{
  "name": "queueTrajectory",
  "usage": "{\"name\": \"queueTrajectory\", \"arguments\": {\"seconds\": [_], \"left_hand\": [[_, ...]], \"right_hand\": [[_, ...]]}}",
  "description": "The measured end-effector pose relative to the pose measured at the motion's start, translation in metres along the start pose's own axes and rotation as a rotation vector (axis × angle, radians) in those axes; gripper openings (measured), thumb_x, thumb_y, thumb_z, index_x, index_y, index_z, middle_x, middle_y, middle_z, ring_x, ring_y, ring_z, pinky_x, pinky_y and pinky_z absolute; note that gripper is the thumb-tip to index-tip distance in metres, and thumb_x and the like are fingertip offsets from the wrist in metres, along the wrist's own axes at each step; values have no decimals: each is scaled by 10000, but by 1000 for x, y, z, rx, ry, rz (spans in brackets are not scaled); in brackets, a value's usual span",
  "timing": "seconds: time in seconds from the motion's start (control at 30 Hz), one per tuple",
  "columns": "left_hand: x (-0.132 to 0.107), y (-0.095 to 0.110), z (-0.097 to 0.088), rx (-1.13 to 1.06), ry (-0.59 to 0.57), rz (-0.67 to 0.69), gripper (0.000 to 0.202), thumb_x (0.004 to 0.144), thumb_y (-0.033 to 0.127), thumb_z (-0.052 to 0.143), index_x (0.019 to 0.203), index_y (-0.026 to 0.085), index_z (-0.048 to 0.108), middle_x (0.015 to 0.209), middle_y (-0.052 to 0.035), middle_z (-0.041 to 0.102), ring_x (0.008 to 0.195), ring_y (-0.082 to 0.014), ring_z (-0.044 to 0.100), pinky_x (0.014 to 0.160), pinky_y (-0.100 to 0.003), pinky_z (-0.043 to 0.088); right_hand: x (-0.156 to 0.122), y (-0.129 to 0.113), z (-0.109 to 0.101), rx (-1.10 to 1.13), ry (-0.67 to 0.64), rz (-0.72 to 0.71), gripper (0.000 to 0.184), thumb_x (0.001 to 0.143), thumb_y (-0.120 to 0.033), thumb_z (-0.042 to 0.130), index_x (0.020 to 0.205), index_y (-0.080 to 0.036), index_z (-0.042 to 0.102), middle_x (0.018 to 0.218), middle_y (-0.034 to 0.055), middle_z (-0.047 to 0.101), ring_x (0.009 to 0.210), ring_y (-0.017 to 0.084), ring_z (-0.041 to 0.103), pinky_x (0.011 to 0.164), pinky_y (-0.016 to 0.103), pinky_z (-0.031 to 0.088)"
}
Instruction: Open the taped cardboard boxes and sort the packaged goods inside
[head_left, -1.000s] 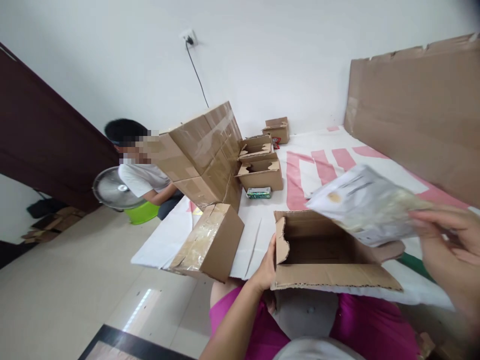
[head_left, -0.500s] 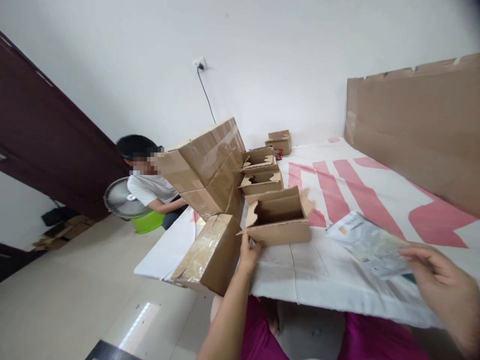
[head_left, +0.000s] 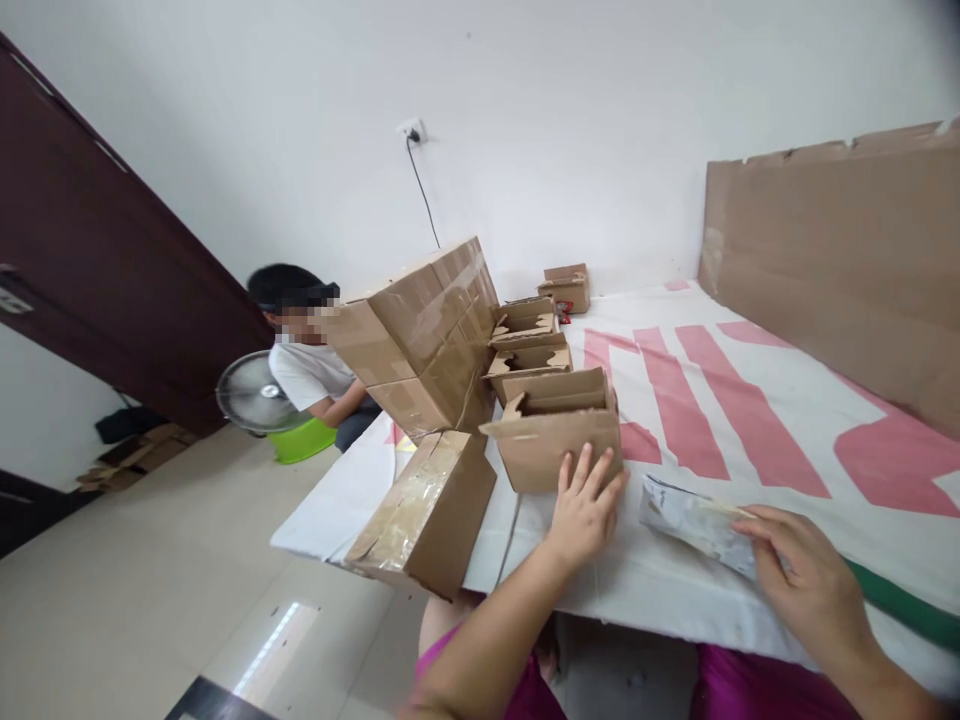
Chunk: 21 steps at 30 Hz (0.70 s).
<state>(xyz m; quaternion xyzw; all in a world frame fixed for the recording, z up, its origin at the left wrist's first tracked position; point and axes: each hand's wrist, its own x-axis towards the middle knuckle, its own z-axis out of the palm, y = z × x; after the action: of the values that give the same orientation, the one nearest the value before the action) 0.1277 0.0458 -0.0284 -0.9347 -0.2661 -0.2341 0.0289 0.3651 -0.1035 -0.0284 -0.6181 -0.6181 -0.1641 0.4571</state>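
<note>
My left hand (head_left: 584,506) lies flat with fingers spread against the near side of an open cardboard box (head_left: 556,432) that stands on the white and pink sheet (head_left: 720,420). My right hand (head_left: 806,575) rests on a grey plastic packet (head_left: 694,520) lying flat on the sheet to the right of the box, fingers curled over its near end. Behind the box stand two more open small boxes (head_left: 529,352) in a row.
A stack of large taped cartons (head_left: 420,335) stands left of the open boxes, one carton (head_left: 427,510) leaning at the sheet's edge. A seated person (head_left: 307,360) is beyond, with a fan (head_left: 251,392) and green tub. A cardboard sheet (head_left: 832,260) stands at right.
The open box went from my lap out onto the sheet, into the row of boxes. My left hand flattened against its side. The packet came down from the air onto the sheet.
</note>
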Motion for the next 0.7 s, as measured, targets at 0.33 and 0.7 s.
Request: {"name": "queueTrajectory", "arguments": {"seconds": [0.33, 0.7], "left_hand": [[6, -34, 28, 122, -197, -27, 565, 928, 249, 446, 1486, 268, 357, 1603, -72, 257, 1501, -307, 139, 1179, -644, 22], [-14, -51, 0, 117, -211, -520, 454, 863, 268, 532, 1302, 154, 559, 1408, -188, 511, 1392, -370, 349, 1129, -655, 178]], "right_hand": [[-8, 2, -1, 21, 7, -31, 171, 863, -153, 516, 937, -245, 641, 989, 49, 667, 900, 220, 642, 804, 382, 517], [-8, 1, 4, 3, 37, -20, 182, 866, -156, 516, 968, -244, 639, 998, 52, 658, 895, 222, 638, 809, 395, 514]]}}
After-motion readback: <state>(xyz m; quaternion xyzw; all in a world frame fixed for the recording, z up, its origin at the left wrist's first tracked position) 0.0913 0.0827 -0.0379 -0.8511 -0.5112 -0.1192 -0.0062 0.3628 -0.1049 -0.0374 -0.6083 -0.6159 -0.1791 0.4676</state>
